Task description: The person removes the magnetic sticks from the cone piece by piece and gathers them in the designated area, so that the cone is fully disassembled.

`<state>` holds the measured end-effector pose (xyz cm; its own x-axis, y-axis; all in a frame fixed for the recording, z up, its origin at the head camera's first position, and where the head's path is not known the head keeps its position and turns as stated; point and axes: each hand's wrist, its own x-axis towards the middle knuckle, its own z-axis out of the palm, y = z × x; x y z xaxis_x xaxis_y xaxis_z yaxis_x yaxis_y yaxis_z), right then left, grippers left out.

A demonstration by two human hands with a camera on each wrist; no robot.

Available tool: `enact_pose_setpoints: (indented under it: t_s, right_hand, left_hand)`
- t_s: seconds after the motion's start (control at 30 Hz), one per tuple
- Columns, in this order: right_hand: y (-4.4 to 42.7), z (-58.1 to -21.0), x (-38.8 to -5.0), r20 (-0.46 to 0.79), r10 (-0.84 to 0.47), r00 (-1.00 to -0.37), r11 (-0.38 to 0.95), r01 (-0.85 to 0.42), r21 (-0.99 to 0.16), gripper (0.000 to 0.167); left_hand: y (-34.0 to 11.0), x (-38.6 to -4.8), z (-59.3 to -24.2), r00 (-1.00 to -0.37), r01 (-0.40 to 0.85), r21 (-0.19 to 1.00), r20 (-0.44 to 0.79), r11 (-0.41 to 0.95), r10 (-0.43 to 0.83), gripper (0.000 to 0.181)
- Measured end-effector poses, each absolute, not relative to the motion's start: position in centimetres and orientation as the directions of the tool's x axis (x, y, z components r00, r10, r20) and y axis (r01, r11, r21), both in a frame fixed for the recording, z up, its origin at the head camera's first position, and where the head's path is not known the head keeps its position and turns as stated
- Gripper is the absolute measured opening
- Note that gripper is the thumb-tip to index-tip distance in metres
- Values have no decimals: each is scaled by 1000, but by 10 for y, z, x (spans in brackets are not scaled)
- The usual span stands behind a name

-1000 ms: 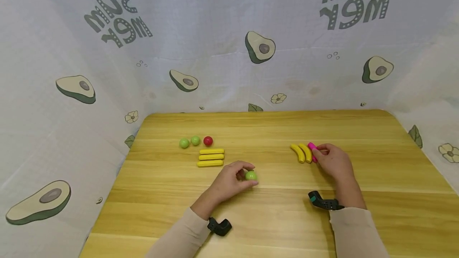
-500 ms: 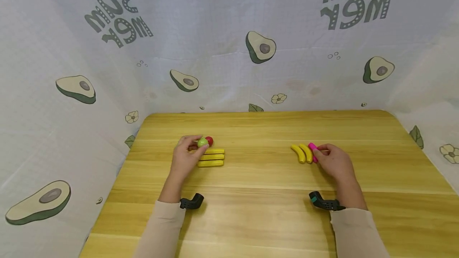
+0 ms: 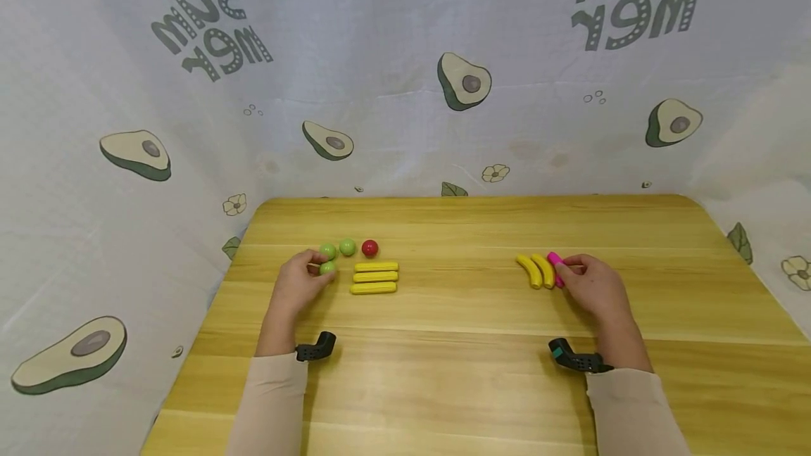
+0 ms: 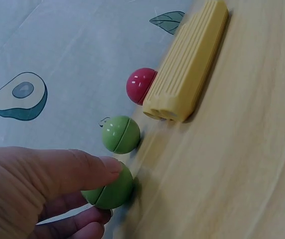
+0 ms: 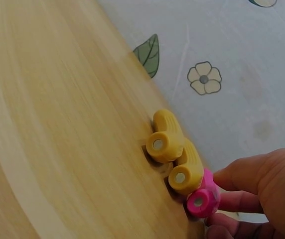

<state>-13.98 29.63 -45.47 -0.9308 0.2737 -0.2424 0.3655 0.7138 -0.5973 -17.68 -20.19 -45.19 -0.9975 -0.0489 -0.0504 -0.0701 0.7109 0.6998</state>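
Observation:
At the left of the table, my left hand (image 3: 296, 283) pinches a green ball (image 3: 327, 268) between thumb and fingers; in the left wrist view this green ball (image 4: 113, 191) shows a seam round it. Just behind it sits a second green ball (image 3: 327, 251), with a third green ball (image 3: 347, 247) and a red ball (image 3: 370, 248) to its right. My right hand (image 3: 594, 287) pinches a pink stick-like piece (image 5: 202, 201) that lies beside two yellow toy bananas (image 5: 181, 178). The bananas' near ends have pale round discs, as does the pink piece.
Three ridged yellow toy corn cobs (image 3: 375, 277) lie stacked in a row in front of the red ball. The wooden table (image 3: 443, 385) ends at the back against a white cloth (image 3: 393, 139) printed with avocados. Each wrist wears a black camera (image 3: 317, 347).
My left hand has carried the green ball from the table's middle leftward, over to the other green balls, and lowered it in front of them. The right hand has stayed in place.

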Motion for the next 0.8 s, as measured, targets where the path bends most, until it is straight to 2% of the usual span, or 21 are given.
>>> enact_pose_setpoints:
  t_s: [0.17, 0.47, 0.8]
  right_hand:
    - [297, -455, -140, -241, 265, -934, 718, 358, -597, 62]
    - [297, -457, -141, -232, 264, -936, 720, 352, -599, 60]
    - [297, -455, -140, -229, 263, -937, 721, 349, -599, 62]
  left_hand:
    - [-204, -177, -453, -992, -129, 723, -101, 678, -80, 37]
    - [-204, -177, -454, -990, -142, 763, -110, 630, -89, 50]
    - [-208, -176, -454, -985, -173, 765, -147, 620, -93, 56]
